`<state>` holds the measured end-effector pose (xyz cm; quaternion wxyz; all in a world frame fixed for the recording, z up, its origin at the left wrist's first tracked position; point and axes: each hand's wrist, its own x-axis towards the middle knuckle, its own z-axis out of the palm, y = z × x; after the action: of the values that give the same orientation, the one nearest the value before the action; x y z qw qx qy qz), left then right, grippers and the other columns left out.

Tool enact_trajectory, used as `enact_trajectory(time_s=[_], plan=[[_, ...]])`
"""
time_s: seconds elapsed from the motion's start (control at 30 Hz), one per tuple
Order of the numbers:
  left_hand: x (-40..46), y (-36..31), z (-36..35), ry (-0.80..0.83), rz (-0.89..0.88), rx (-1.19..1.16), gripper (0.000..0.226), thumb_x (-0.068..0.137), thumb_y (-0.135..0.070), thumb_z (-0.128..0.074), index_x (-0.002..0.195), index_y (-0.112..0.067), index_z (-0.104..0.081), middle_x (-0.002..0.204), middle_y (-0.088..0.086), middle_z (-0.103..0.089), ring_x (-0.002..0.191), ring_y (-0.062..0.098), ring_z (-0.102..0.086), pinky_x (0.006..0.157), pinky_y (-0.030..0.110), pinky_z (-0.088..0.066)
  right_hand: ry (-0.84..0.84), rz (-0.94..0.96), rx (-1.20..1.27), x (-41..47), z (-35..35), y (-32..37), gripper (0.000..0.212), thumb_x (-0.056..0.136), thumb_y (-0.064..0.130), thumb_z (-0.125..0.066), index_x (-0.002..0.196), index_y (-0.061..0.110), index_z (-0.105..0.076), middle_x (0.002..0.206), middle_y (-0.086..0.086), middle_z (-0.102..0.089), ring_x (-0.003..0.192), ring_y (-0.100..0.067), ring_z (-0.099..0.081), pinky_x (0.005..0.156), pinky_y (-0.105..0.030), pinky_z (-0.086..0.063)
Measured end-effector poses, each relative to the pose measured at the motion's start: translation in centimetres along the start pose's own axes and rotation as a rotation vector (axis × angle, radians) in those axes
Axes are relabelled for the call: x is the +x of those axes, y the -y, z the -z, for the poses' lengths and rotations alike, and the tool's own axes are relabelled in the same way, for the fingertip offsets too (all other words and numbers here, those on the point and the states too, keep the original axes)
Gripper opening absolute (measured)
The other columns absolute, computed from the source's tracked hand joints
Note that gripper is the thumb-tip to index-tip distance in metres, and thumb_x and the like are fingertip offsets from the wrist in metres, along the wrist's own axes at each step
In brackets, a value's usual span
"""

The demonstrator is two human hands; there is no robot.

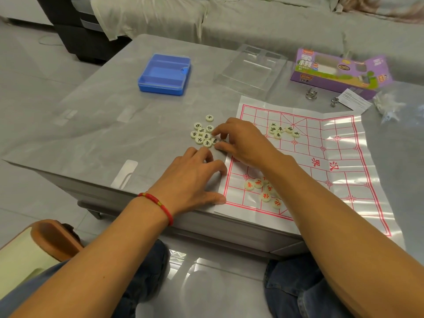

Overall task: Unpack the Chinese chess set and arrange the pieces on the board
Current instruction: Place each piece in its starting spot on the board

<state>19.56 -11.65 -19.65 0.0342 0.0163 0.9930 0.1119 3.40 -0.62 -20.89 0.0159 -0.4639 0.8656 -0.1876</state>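
Here, from the head camera, a seated person leans over a grey table [96, 115] with a Chinese chess set half unpacked; the paper board [332, 161], printed with a red grid, lies flat at centre right of the frame, its near edge hanging just over the table's front edge. The left hand [195, 180], a red bracelet [158, 204] on its wrist, rests palm down at the board's left margin, fingers loosely bent and holding nothing, thumb touching the paper's corner; the right hand [238, 140] reaches across the board's left edge to a cluster of black-lettered pieces [203, 134] lying on the bare table just left of the board, its curled fingertips at the nearest pieces; whether they pinch one cannot be told. A second group of black-lettered pieces [283, 130] sits on the board's far half, upper centre right; red-lettered pieces [263, 191] lie bunched on the near half, partly under the right forearm. In the upper part of the frame stand a blue plastic case [165, 74], a clear plastic tray [250, 67] and, far right, the purple box [337, 72]; two metal ring puzzles [321, 96] and a paper slip [354, 99] lie in front of it.
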Motion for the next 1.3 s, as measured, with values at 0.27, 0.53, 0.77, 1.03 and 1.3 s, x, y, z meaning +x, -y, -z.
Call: enact_trajectory(time_s=[0.27, 0.53, 0.77, 1.03, 1.3], plan=[[-0.1, 0.2, -0.1, -0.008, -0.001, -0.012, 0.064, 0.078, -0.067, -0.065, 0.133, -0.04, -0.049, 0.131, -0.003, -0.044, 0.119, 0.018, -0.04, 0.094, 0.032, -0.045, -0.082, -0.042, -0.032, -0.2, 2.0, -0.6, 0.025, 0.095, 0.028, -0.063, 0.117, 0.017, -0.068, 0.106, -0.002, -0.063, 0.088, -0.012, -0.055, 0.082, -0.028, -0.049], [-0.2, 0.3, 0.0, -0.003, -0.012, -0.032, 0.064, 0.078, -0.068, -0.064, 0.133, -0.039, -0.05, 0.131, -0.003, -0.045, 0.119, 0.018, -0.041, 0.094, 0.036, -0.047, -0.104, -0.421, -0.083, -5.6, 6.1, -8.1, 0.029, 0.091, 0.028, -0.069, 0.117, 0.013, -0.071, 0.107, -0.006, -0.071, 0.087, -0.016, -0.059, 0.083, -0.028, -0.045], [-0.2, 0.1, 0.1, -0.002, 0.002, -0.043, 0.064, 0.078, -0.066, -0.066, 0.133, -0.039, -0.05, 0.132, -0.004, -0.045, 0.12, 0.017, -0.04, 0.097, 0.036, -0.046, -0.179, -0.411, -0.152, -5.5, 5.5, -8.3, 0.034, 0.094, 0.034, -0.065, 0.125, 0.02, -0.067, 0.124, -0.005, -0.063, 0.109, -0.025, -0.059, 0.093, -0.041, -0.048], [-0.2, 0.1, 0.1, 0.002, 0.001, -0.044, 0.064, 0.078, -0.067, -0.065, 0.134, -0.038, -0.05, 0.133, -0.003, -0.044, 0.12, 0.017, -0.04, 0.096, 0.034, -0.046, -0.164, -0.343, -0.188, -4.2, 4.2, -7.5, 0.028, 0.095, 0.031, -0.064, 0.117, 0.018, -0.073, 0.12, -0.003, -0.068, 0.111, -0.022, -0.055, 0.086, -0.031, -0.041], [-0.2, 0.1, 0.2, -0.002, -0.006, -0.024, 0.063, 0.079, -0.066, -0.065, 0.133, -0.038, -0.05, 0.13, -0.003, -0.045, 0.118, 0.017, -0.04, 0.095, 0.034, -0.045, -0.116, -0.153, -0.114, -2.4, 2.6, -3.3, 0.031, 0.095, 0.035, -0.062, 0.124, 0.023, -0.068, 0.129, 0.0, -0.063, 0.119, -0.019, -0.052, 0.097, -0.035, -0.042]])
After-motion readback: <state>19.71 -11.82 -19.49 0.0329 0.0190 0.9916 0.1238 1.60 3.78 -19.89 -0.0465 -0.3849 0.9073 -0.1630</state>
